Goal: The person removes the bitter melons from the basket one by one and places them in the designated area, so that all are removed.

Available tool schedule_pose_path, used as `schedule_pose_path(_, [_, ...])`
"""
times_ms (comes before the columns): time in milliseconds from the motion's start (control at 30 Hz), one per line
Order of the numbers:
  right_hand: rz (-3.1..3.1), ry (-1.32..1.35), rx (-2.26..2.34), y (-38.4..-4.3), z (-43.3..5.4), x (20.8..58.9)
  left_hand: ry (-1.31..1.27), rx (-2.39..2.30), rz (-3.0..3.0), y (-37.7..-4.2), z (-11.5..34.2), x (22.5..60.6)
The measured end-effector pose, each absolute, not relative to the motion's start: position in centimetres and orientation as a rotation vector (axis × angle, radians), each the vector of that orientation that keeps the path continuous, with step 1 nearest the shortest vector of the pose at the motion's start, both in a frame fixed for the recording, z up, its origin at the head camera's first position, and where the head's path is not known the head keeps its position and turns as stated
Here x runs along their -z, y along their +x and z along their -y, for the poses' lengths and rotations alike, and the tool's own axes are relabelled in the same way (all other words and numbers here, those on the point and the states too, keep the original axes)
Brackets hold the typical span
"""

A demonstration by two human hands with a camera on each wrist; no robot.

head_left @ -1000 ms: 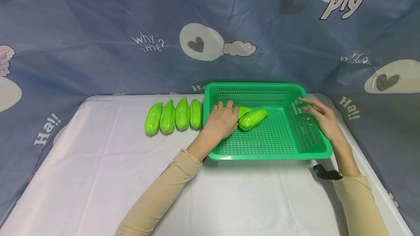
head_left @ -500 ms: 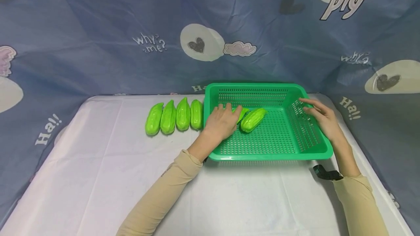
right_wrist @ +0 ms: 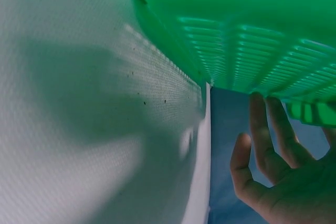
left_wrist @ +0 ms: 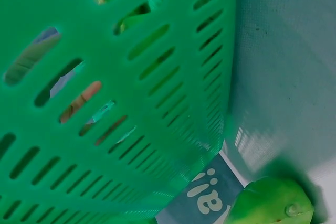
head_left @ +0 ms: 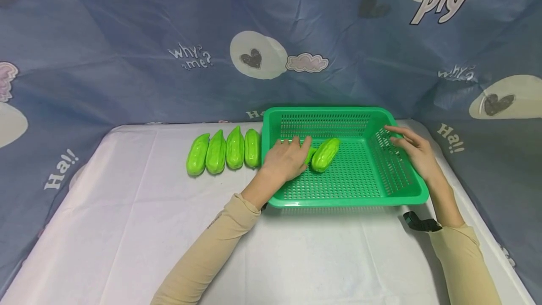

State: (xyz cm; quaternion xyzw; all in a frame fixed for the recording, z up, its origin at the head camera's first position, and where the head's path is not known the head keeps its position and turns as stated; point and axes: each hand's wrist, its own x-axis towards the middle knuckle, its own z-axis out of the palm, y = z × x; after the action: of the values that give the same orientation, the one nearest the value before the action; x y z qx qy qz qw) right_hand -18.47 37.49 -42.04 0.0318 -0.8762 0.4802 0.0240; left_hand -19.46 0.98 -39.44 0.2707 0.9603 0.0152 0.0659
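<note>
In the head view, my left hand (head_left: 288,158) is inside the green plastic basket (head_left: 338,202), at its left end. It holds a green ridged gourd whose end (head_left: 311,154) shows beside the fingers; the rest lies hidden under the palm. Just to the right, a second gourd (head_left: 325,155) lies slanted on the basket floor. Through the slots in the left wrist view, bits of a finger (left_wrist: 81,100) show. My right hand (head_left: 417,154) is at the basket's right rim, its fingers extended over the edge; the right wrist view shows these fingers (right_wrist: 260,129) extended, against the basket.
Several more green gourds (head_left: 235,148) stand side by side in a row on the white cloth (head_left: 169,229), left of the basket. A blue printed curtain (head_left: 169,93) hangs behind the table. The basket's right half has bare slotted floor (head_left: 355,173).
The right-hand gourd in the basket has turned more upright in the head view. The gourd under my left hand shows less of its end. My left index finger has spread outward; the right hand stays put.
</note>
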Motion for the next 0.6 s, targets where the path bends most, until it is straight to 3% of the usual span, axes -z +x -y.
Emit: schedule_pose_path(600, [2.718, 0.088, -1.475, -18.65, -37.58, 42.2, 0.904, -0.097, -2.866, -19.34, -0.89, 39.39])
